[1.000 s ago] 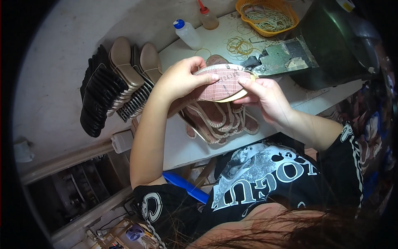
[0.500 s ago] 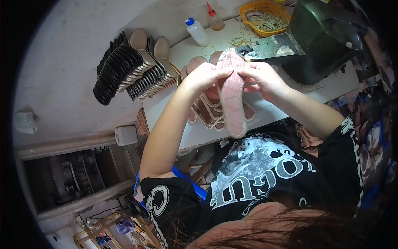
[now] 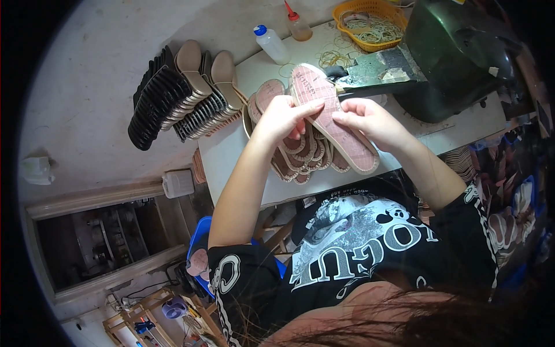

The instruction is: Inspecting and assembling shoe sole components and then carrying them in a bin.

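Left hand [image 3: 283, 118] and right hand [image 3: 367, 121] pinch the pink insole [image 3: 332, 118] from opposite edges, fingers closed on it, apparently steadying it flat above the insole pile [image 3: 300, 156].

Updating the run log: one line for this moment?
left hand: holds pink insole | right hand: holds same insole | below: insole pile on table

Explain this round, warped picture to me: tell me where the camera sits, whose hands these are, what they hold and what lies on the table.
The camera is worn on the person's head and looks down; its wide lens bends the edges. Both bare hands belong to the wearer. The left hand and right hand together hold a pink shoe insole above a pile of similar insoles on the white table. Further back stand a white squeeze bottle, a small red-tipped bottle and a yellow basket of rubber bands. Dark soles are stacked at the left.
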`<state>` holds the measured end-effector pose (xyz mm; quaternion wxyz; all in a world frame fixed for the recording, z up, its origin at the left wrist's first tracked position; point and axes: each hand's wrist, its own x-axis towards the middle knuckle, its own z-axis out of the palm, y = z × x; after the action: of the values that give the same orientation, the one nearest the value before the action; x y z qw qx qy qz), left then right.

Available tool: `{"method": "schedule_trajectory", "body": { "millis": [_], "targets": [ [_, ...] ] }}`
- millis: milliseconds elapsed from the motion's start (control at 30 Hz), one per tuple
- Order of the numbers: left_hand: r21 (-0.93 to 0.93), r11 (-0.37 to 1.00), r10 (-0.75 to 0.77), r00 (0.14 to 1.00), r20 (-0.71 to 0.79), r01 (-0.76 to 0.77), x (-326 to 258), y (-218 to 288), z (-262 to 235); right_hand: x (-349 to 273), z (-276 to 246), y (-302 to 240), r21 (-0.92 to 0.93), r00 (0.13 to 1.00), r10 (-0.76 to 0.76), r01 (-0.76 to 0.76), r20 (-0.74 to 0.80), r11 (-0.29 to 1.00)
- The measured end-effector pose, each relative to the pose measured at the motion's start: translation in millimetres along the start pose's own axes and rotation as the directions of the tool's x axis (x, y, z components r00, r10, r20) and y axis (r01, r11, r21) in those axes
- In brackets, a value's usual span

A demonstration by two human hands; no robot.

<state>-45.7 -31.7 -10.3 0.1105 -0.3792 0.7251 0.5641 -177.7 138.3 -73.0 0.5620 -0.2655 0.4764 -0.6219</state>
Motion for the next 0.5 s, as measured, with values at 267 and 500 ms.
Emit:
{"method": "schedule_trajectory", "body": {
  "millis": [267, 500],
  "targets": [
    [-0.034, 0.978, 0.188, 0.946, -0.263, -0.204, 7, 9, 9, -48, -18, -16, -0.023, 0.965, 0.226, -0.225, 0.134, 0.974],
    [-0.176, 0.936, 0.250, 0.926, -0.283, -0.306, 44, -2, -14, -22, 1, -8, 0.068, 0.993, 0.086, -0.091, 0.083, 0.993]
  ]
}}
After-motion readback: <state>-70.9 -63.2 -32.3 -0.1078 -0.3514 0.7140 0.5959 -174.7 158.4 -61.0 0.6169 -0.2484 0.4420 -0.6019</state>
